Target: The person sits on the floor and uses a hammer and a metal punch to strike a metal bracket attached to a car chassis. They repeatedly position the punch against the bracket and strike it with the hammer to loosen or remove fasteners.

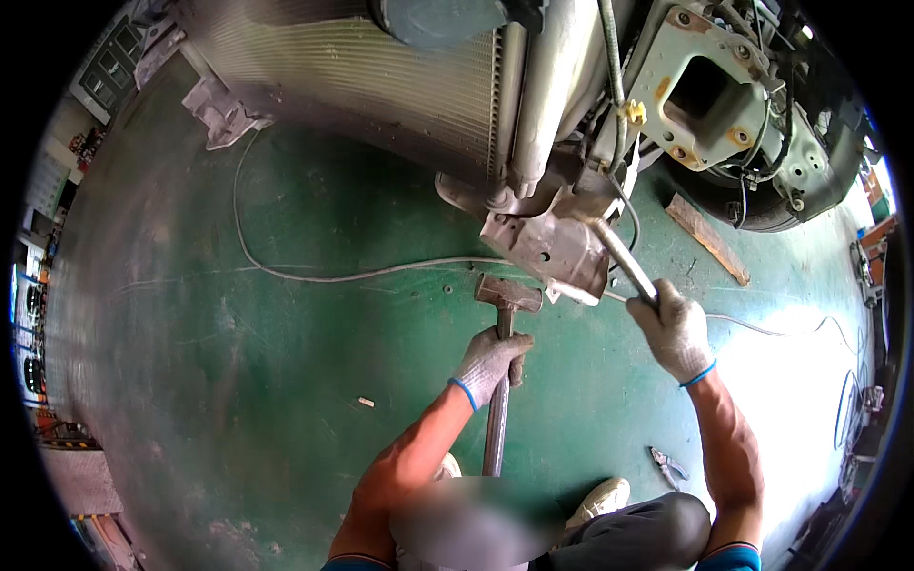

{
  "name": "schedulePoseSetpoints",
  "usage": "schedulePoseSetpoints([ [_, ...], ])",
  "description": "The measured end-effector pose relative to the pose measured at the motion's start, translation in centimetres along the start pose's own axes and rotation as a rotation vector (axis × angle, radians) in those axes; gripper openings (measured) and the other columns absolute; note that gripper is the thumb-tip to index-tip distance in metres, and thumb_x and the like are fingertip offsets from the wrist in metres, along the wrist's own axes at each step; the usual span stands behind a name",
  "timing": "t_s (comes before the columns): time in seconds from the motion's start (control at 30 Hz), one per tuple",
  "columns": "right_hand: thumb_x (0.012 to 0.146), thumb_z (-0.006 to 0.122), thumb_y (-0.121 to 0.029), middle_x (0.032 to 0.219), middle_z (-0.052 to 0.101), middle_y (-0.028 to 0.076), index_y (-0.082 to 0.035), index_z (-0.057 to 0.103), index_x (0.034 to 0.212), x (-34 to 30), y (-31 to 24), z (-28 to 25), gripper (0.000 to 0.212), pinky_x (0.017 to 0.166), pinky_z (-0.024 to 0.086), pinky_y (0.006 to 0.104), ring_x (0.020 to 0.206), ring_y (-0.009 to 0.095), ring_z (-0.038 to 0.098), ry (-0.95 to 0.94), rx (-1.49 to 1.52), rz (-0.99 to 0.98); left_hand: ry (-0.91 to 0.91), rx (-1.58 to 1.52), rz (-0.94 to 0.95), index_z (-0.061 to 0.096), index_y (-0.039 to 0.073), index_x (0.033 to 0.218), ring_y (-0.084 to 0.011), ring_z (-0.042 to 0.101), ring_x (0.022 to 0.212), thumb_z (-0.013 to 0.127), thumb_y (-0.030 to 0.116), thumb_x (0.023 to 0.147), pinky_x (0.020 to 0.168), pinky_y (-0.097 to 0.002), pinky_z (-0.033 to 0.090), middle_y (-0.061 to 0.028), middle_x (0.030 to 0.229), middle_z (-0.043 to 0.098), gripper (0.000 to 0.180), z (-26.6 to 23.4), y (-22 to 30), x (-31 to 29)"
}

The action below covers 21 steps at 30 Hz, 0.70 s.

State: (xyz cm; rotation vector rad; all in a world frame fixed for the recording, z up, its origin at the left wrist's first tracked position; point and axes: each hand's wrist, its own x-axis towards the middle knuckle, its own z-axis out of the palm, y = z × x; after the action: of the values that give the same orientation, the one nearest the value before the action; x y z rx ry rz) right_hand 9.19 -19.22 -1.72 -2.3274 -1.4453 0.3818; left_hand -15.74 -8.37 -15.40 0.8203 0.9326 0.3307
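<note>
At the lower edge, a grey-trousered knee (681, 528) and a pale shoe (600, 500) are seen, beside a blurred patch by which part of the lap is covered. Pliers (666, 464) are laid on the green floor (190, 314), to the right of the shoe. A small pale scrap (366, 402) is seen well off to the left.

By the gloved left hand (492, 360), a hammer (497, 414) is grasped high on its shaft, the fingers wrapped just below the head; the head is held uppermost, near the lower edge of a bent metal bracket (547, 249). By the gloved right hand (674, 333), the near end of a bar (626, 259) is gripped, the fingers closed round it. The bar is slanted up and leftward, its far end brought to the right part of the bracket; whether a head is fitted there cannot be told.

A thin cable (333, 278) is strewn across the floor, passed behind the bracket. Farther right, a wood strip (707, 240) is laid near a tyre (762, 221).

Above the bracket, a radiator (371, 86) is flanked on its right by a silver tube (554, 90). A pale plate (700, 114) with a square opening is seen beyond, at upper right.
</note>
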Motion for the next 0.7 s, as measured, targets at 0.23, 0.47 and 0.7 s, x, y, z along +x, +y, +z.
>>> schedulePoseSetpoints([
  [0.23,0.097,0.071,-0.016,0.071,0.067,0.011,0.0,0.065,0.104,-1.7,-2.8,-3.9,0.019,0.062,0.055,0.0346,0.062,0.02,0.068,0.369,0.334,-0.262,-0.042,-0.095,-0.079,0.061,0.008,0.082,-0.0142,0.055,0.046,0.074,0.02,0.095,0.045,-0.0314,0.047,-0.0019,0.061,0.058,0.022,0.1,-1.2,-0.1],
  [0.47,0.095,0.076,-0.021,0.068,0.064,0.017,-0.001,0.065,0.102,-1.7,0.5,-1.3,0.024,0.059,0.053,0.0393,0.06,0.026,0.068,0.182,0.114,-0.05,-0.033,-0.072,-0.09,0.062,0.006,0.092,-0.0132,0.053,0.049,0.073,0.021,0.096,0.047,-0.0316,0.046,-0.0014,0.064,0.057,0.019,0.4,-1.9,-1.1],
  [0.7,0.099,0.068,-0.017,0.079,0.068,0.005,0.0,0.066,0.106,-4.3,-1.8,-4.7,0.018,0.068,0.054,0.0315,0.069,0.013,0.064,0.369,0.464,-0.04,-0.143,-0.153,0.033,0.063,0.005,0.094,-0.0138,0.053,0.048,0.071,0.017,0.097,0.047,-0.0312,0.046,-0.0025,0.064,0.057,0.015,2.7,0.2,-1.5],
])
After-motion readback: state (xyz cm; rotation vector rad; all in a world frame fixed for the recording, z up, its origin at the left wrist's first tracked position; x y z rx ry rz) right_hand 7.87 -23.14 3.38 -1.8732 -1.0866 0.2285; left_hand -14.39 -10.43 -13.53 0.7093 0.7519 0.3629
